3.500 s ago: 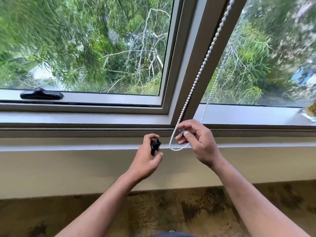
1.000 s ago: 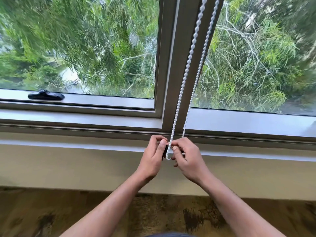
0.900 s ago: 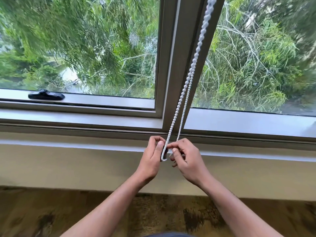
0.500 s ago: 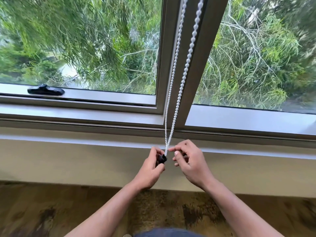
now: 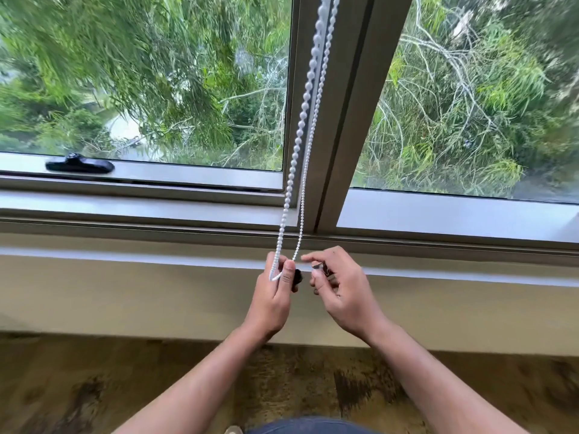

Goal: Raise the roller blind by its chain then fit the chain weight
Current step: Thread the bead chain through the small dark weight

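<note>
A white bead chain (image 5: 305, 98) hangs as two strands in front of the grey window mullion, its bottom loop down at my hands. My left hand (image 5: 275, 297) pinches that loop against a small black chain weight (image 5: 297, 278), which pokes out to the right of the thumb. My right hand (image 5: 343, 291) hovers just to the right with its fingers curled and apart, and a small dark piece shows between them. The roller blind itself is out of view above.
A black window handle (image 5: 80, 165) lies on the left sash frame. The grey window sill (image 5: 156, 211) runs across below the glass, above a cream wall. A brown patterned floor (image 5: 94, 386) is underneath.
My right hand has let go of the chain and drawn slightly right. My left hand now holds the loop and the weight together. The chain's strands have swung left.
</note>
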